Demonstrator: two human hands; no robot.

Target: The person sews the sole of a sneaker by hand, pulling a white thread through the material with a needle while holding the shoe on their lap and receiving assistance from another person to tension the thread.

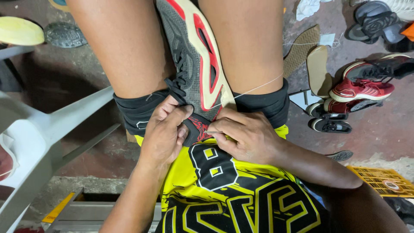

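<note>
The shoe (196, 60) was clamped between the person's knees, sole turned to the right, its long axis running straight away from the body with the heel end near the lap. The left hand (166, 129) gripped the black heel collar; the right hand (246, 133) pinched a needle (212, 131) at the sole edge, a thread (258, 88) trailing rightward. Good stitching here probably called for firm knee pressure and a taut thread.
</note>
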